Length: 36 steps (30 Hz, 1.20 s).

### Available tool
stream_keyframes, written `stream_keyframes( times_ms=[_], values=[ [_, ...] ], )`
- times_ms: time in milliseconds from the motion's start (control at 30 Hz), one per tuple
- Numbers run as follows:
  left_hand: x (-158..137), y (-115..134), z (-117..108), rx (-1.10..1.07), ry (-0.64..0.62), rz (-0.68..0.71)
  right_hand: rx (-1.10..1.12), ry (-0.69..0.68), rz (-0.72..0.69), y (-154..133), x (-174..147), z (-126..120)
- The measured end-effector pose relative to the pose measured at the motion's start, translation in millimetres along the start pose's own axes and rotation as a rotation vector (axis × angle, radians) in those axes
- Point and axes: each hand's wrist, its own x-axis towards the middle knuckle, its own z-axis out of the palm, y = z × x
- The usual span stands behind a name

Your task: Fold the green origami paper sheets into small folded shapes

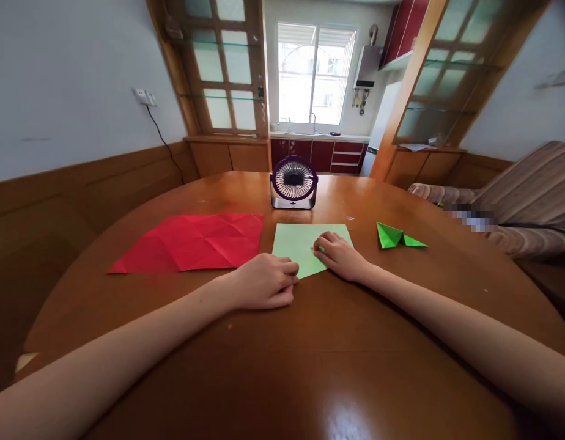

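Honestly, with both hands pressing flat on the pale green sheet (301, 247) just in front of the fan (294, 182), left hand (264, 282) curled at its near corner, right hand (340, 255) spread on top, the paper could skid on the glossy worktop (310, 366) and crease crooked.

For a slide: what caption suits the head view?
Both hands press pale green paper on a wooden table.

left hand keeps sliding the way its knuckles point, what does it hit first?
Likely the right hand. The left hand points right across the pale green paper sheet it already touches; the right hand rests on that sheet, next in line. Depth is unclear.
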Motion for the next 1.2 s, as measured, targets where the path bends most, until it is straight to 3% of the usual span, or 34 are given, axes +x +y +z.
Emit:
stream_keyframes(
  times_ms=[467,733,900,1200],
  values=[
    [-19,-2,-12,-0.076,-0.079,-0.026,0.001,0.007,-0.007,2,0,2],
    [-30,0,-17,-0.129,-0.039,-0.026,0.009,0.008,-0.006,3,-2,1],
    [-34,-1,-20,-0.148,-0.096,-0.03,0.018,-0.003,-0.004,2,-2,-2],
    [-38,-3,-24,-0.262,-0.125,-0.098,0.017,-0.01,0.006,1,-1,-1]
  ],
)
